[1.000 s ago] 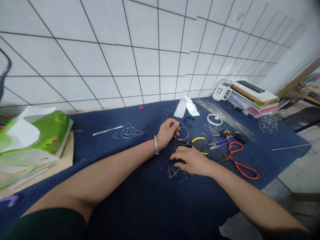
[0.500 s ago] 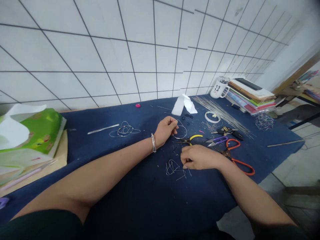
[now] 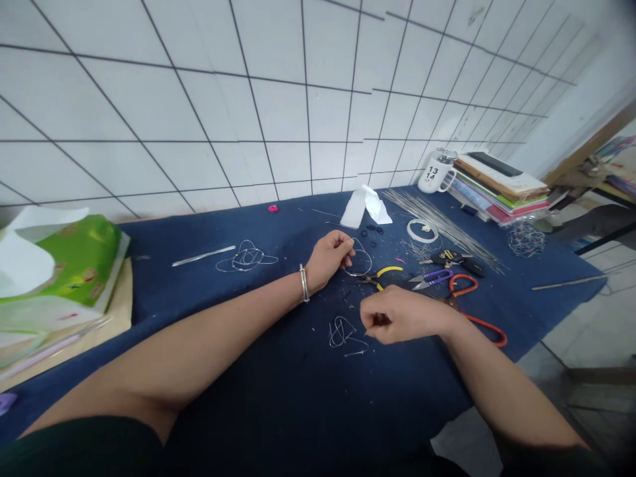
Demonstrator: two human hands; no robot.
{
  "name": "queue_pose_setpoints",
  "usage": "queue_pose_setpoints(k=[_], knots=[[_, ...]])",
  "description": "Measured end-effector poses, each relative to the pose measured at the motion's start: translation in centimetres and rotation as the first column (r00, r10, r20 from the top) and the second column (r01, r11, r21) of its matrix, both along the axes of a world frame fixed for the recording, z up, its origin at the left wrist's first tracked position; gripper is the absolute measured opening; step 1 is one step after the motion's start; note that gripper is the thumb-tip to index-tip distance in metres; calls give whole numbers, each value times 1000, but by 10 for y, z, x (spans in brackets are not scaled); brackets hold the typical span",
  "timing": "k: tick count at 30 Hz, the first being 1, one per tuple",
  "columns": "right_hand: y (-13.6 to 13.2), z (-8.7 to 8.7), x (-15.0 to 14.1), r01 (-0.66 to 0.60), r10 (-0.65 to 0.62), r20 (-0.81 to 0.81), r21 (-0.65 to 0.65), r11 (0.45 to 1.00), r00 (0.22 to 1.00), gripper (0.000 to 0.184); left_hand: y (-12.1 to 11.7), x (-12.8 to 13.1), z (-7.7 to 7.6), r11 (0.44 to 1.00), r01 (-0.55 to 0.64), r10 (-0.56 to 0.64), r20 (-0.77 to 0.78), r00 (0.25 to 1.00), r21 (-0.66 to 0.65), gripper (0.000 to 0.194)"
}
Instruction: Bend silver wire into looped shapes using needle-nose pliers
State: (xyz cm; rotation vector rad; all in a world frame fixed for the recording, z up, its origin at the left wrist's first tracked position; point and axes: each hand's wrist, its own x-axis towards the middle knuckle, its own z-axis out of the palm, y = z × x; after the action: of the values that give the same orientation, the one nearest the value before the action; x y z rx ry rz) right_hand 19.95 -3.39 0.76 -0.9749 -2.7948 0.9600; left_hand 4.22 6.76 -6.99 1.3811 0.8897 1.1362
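Observation:
My left hand [image 3: 328, 260] pinches a thin silvery wire loop [image 3: 370, 263] between thumb and forefinger, holding it above the dark blue cloth. My right hand [image 3: 400, 315] is closed nearer to me, its fingers curled inward. Whatever its fingertips may hold is too small to make out. Beside those fingertips, on the left, lies a loose tangle of wire [image 3: 340, 343] with short offcuts. Yellow-handled pliers [image 3: 389, 270] rest on the cloth between the hands, just beyond the right one. Purple-handled thread snips [image 3: 438, 278] and red-handled cutters [image 3: 487, 323] lie right of them, the cutters partly behind my right wrist.
Another wire tangle [image 3: 248, 257] and a bundle of straight wires [image 3: 205, 256] lie left. At the back right are long wires [image 3: 442, 225], a white ring-shaped spool [image 3: 411, 232], a mug [image 3: 431, 180] and stacked books [image 3: 501, 192]. A green tissue pack [image 3: 94, 258] sits far left.
My right hand has curled tighter and turned slightly, its fingertips lifting off the small wire pieces. Fewer wire ends show beside it. My left hand keeps its pinch on the wire loop.

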Motion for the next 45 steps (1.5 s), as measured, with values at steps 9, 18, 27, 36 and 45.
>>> queue_pose_setpoints(k=[9,18,27,36,45], knots=[[-11,1,-14,-41,18,68,361,932,998,13,1,-1,-3,1000,29,-28,-8,1000,13,18],[-28,-14,-35,-232,76,245,711,664,967,20,0,0,-1,1000,21,-21,-2,1000,3,18],[10,-11,4,546,-363,-414,545,636,835,18,-3,0,1,991,132,-131,-32,991,32,18],[18,-15,10,625,-494,-383,475,619,781,16,-16,0,12,969,152,-110,-210,971,195,16],[17,-12,10,609,-543,-284,460,646,791,12,-28,0,20,931,161,-39,-349,936,329,13]])
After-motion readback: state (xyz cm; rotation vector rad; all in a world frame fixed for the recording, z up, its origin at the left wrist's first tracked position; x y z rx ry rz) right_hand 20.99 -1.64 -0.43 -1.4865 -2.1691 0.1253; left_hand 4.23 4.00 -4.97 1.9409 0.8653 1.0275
